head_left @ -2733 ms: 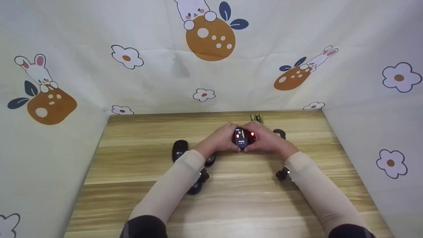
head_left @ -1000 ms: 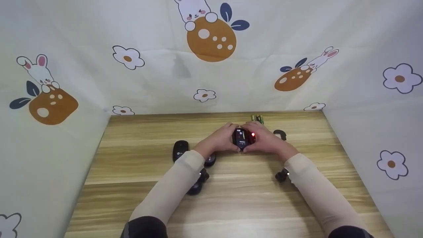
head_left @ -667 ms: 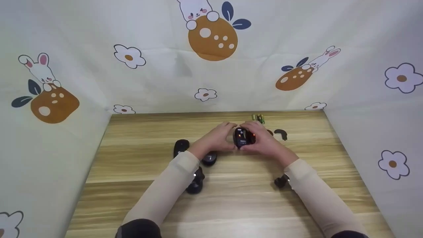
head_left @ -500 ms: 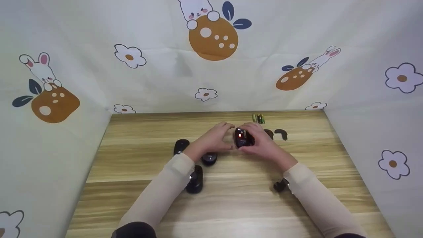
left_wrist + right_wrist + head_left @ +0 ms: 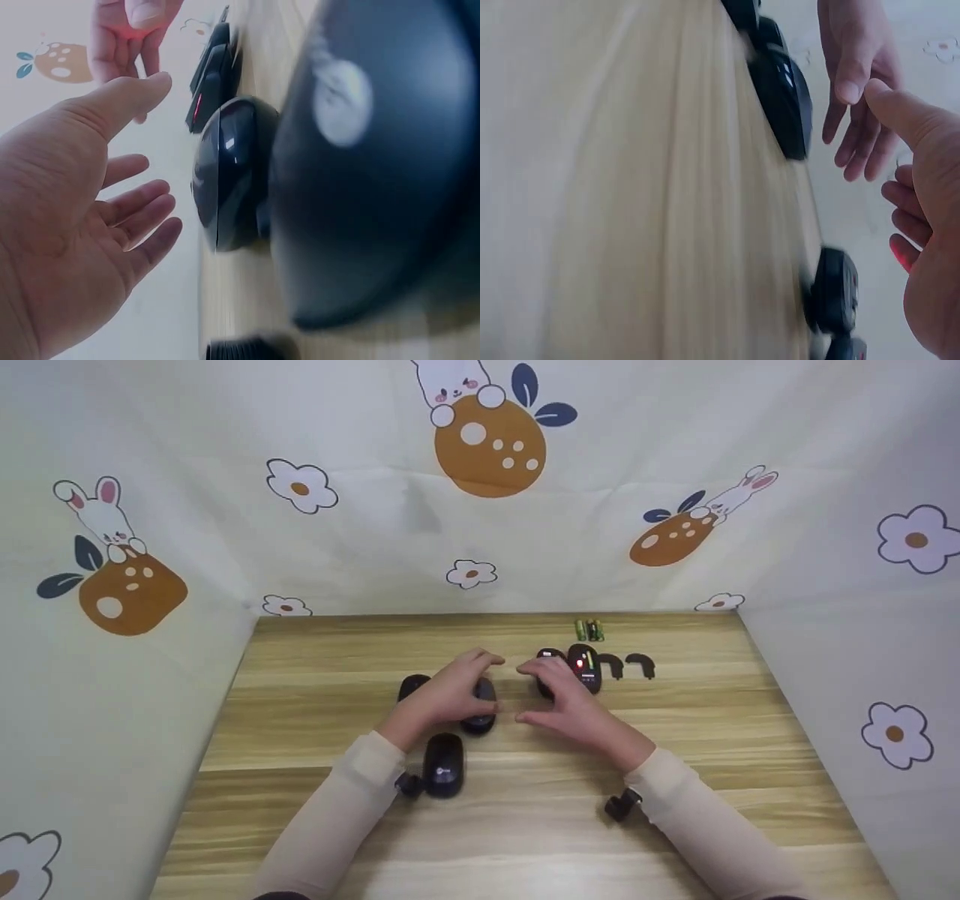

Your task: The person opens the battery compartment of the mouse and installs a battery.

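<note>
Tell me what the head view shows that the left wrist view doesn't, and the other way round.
Only the head view shows the small green cylindrical batteries, the two curved black plastic covers and the cream fabric sleeves. Only the left wrist view shows the palm of the left hand. Both show the left hand from different sides, the right hand, the upright black plastic mouse with a pale logo, and the overturned black mice with a red light.

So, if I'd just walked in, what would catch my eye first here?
Probably the red light glowing on the upturned black mouse, just beyond the right hand. The big rabbit-and-orange print at the top of the backdrop would compete with it. Next, perhaps, the left hand, which faces the right one across a gap, both holding nothing.
</note>
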Tool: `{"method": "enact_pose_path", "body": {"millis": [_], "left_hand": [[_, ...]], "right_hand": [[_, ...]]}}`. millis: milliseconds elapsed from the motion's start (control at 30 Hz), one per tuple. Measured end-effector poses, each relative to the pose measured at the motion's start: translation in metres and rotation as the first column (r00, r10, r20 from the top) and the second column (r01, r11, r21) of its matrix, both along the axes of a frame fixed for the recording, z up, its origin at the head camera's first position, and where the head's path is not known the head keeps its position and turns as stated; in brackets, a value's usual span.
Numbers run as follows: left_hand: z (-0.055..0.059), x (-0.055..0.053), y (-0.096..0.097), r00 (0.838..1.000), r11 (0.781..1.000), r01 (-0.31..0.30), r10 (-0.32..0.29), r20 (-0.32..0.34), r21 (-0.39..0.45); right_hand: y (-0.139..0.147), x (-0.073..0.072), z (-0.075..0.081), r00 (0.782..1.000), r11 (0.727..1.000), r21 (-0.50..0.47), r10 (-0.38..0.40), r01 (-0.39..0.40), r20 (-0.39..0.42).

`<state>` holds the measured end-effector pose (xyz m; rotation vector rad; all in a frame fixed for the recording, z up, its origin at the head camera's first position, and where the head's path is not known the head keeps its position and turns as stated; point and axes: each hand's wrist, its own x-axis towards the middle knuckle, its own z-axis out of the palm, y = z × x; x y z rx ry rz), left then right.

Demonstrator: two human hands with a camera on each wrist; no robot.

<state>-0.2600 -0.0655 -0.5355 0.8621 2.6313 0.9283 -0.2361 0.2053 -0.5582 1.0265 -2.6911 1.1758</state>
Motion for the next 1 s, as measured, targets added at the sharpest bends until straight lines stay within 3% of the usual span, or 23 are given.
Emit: {"method": "enact_pose_path", "body": {"millis": [400, 667, 1000], "left_hand": [[-0.003, 0.016, -0.035, 0.999, 0.999, -0.004, 0.005, 0.033, -0.032], [-0.010, 0.018, -0.038, 0.997, 0.996, -0.035, 0.041, 0.072, -0.086], [-0.020, 0.015, -0.034, 0.999, 0.999, 0.020, -0.018, 0.045, -0.043]], "right_hand": [[-0.040, 0.015, -0.009, 0.992, 1.000, 0.017, -0.024, 0.022, 0.125], [-0.053, 0.010, -0.018, 0.974, 0.997, 0.071, -0.048, 0.033, 0.220], [-0.059, 0.001, -0.022, 0.970, 0.997, 0.074, -0.004, -0.014, 0.245]]}}
